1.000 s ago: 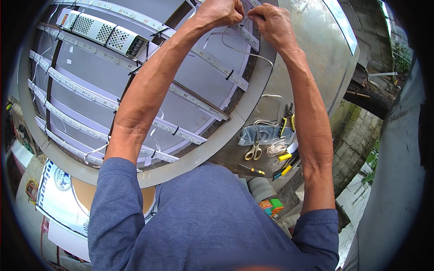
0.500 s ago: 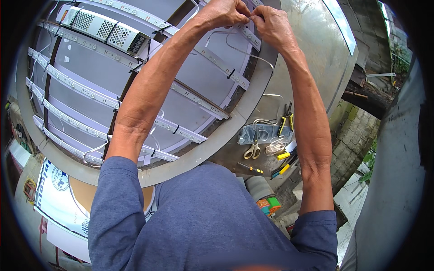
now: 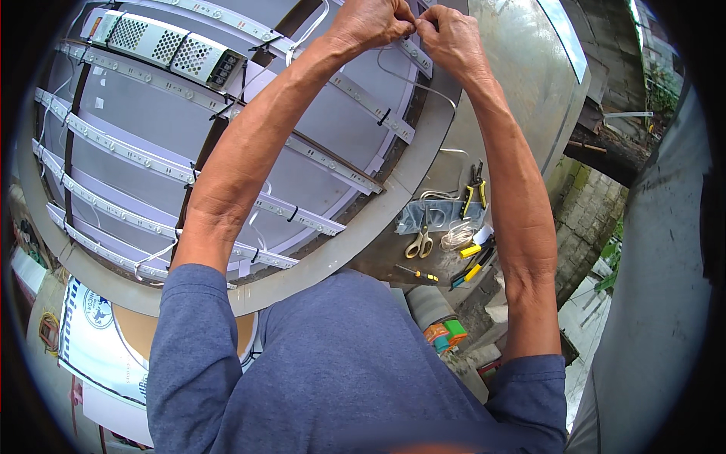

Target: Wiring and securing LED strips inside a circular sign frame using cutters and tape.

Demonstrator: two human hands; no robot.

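Note:
At the top edge my left hand and my right hand nearly meet, both closed in a pinch. Something small and dark shows between the fingertips; I cannot make out what it is. A thin white wire loops from under my hands across the rim to the right. Below them lies a large round sign frame with a grey metal rim. White LED strips cross it in rows, tied with black cable ties. A perforated metal power supply is strapped on at the upper left.
Right of the frame, on a metal surface, lie scissors, yellow-and-black pliers, a clear plastic bag, a coil of pale wire and a screwdriver. A printed white sheet lies at the lower left.
The view has shifted slightly, so the frame appears a little further left. My hands stay pinched close together, with the fingers moved only a little.

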